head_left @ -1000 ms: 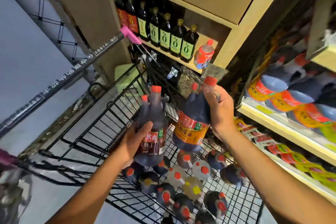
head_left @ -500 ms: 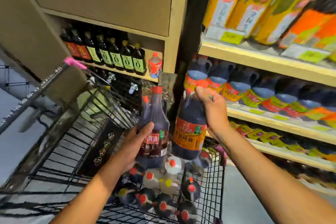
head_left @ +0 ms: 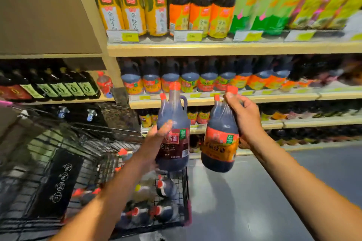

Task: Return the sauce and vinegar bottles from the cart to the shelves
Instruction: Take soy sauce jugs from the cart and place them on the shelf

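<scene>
Head view, entries running left to right, each placed against the cart (head_left: 187,191).

1. Cart: wire basket, standing at lower left. Spare bottles (head_left: 166,189) are lying on their sides inside it, waiting their turn, so the job is looking far from finished.
2. Left hand (head_left: 156,137): hovering just above the cart's right rim and wrapping round the body of the dark-label bottle (head_left: 174,148), thumb lying across the front. The bottle is standing upright in the grip, clear of the basket. Holding at the belly is likely taking the weight of a full bottle.
3. Orange-label bottle (head_left: 220,146): hanging to the right of the cart over the floor (head_left: 254,191), tilting slightly. It is just beside the first bottle and appears not to be touching it.
4. Right hand (head_left: 243,117): clamping on that bottle's neck and shoulder, below the red cap (head_left: 232,89). Gripping high is likely leaving the base free for setting down.
5. Shelves (head_left: 215,50): rising beyond and right of the cart, with rows of similar bottles facing out. Both carried bottles are being held up toward them.
</scene>
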